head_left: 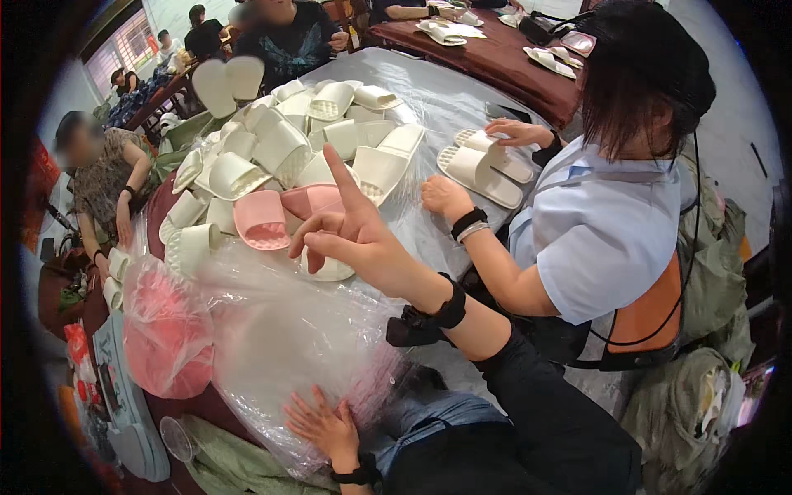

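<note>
My right hand (359,243) is raised over the table with its index finger stretched out and the other fingers loosely bent; it holds nothing. Behind it lie a pink slipper (262,221) and a second pink one (309,200), partly hidden, at the near edge of a heap of cream-white slippers (285,140). My left hand (323,425) rests flat, fingers spread, on a clear plastic bag (276,330) close to my body. Pink material shows through the bag's right side, and its middle is blurred.
At my right, a co-worker in a light blue shirt (606,227) handles a pair of white slippers (483,169). Clear plastic wraps a pink bundle (169,330) on the left. Another person (107,181) sits at far left. A red-covered table (487,62) with slippers stands behind.
</note>
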The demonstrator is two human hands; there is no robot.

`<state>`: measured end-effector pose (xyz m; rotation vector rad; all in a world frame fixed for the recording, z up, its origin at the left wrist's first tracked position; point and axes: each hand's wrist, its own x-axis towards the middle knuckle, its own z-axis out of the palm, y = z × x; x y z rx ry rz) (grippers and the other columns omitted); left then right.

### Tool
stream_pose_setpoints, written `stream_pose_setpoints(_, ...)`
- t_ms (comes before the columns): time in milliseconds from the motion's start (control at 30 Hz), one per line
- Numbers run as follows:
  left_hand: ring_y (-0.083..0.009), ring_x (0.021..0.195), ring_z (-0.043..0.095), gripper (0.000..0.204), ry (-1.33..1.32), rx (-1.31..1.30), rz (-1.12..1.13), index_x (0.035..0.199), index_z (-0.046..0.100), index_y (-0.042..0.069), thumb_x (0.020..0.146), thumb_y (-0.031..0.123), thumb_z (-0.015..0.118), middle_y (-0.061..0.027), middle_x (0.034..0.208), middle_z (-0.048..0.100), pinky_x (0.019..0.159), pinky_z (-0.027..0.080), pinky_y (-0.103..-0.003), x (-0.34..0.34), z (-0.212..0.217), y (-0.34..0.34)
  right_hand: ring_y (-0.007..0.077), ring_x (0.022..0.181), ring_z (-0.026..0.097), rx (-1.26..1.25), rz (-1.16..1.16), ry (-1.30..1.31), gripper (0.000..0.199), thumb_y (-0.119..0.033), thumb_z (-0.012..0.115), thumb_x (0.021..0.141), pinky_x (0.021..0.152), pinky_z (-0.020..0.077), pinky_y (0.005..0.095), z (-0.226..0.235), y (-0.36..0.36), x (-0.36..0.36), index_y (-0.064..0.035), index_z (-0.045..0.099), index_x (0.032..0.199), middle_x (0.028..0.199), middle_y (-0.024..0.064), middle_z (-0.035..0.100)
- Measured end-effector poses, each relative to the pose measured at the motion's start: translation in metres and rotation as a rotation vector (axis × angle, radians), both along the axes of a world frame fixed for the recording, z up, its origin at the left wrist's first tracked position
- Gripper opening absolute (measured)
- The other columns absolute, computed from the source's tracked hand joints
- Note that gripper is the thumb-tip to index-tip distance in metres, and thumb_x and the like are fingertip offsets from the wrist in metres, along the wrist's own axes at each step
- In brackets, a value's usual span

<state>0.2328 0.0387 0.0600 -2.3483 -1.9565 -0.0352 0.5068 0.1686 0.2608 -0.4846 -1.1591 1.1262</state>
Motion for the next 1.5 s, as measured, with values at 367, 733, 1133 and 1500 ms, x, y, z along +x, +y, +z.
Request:
stream_pose_setpoints(367, -0.0444, 0.14, 0.007, 0.066, -0.048, 0.054, -0.019, 0.148, 0.025, 0.025, 0.091, 0.049, 0.048, -0.0189, 0.154, 0.012, 0.11, 0.006, -0.061, 0.005, -0.013, 0.001, 0.0186, 0.075, 0.059, -0.302, -0.444, -0.653, 0.02, -0.005, 0.054, 0.086, 0.07, 0.0484, 0.0311, -0.158, 0.022, -0.018, 0.001, 0.062, 0.103, 0.092, 0.0119, 0.064)
stream_pose_setpoints(733, -0.0447, 0.14, 0.007, 0.067, -0.061, 0.107, -0.036, 0.147, 0.028, 0.023, 0.09, 0.05, 0.049, -0.0194, 0.154, 0.012, 0.11, 0.005, -0.062, -0.007, -0.017, 0.002, 0.0389, 0.121, 0.038, 0.044, -1.46, -1.009, 0.056, -0.005, 0.057, 0.079, 0.101, 0.0334, 0.0425, -0.109, 0.05, -0.014, -0.0032, 0.04, 0.132, 0.131, 0.0203, 0.042)
stream_pose_setpoints(1133, -0.0444, 0.141, 0.004, 0.066, -0.144, 0.036, -0.031, 0.147, 0.027, 0.021, 0.091, 0.05, 0.045, -0.0189, 0.155, 0.008, 0.11, 0.003, -0.062, 0.005, -0.002, 0.002, 0.03, 0.074, 0.063, -0.425, -0.848, -0.961, 0.017, -0.021, 0.058, 0.078, 0.065, 0.0481, 0.0401, -0.144, 0.067, 0.049, -0.014, 0.07, 0.088, 0.084, 0.0149, 0.064)
stream_pose_setpoints(1500, -0.0469, 0.139, 0.006, 0.067, -0.138, 0.0, -0.036, 0.147, 0.028, 0.021, 0.09, 0.05, 0.048, -0.0206, 0.154, 0.011, 0.109, 0.005, -0.063, 0.003, -0.008, -0.001, 0.0058, 0.077, 0.053, -0.118, -0.63, -0.103, 0.024, 0.0, 0.052, 0.085, 0.064, 0.0435, 0.0229, -0.045, 0.017, -0.009, 0.0017, 0.059, 0.108, 0.092, 0.0004, 0.063)
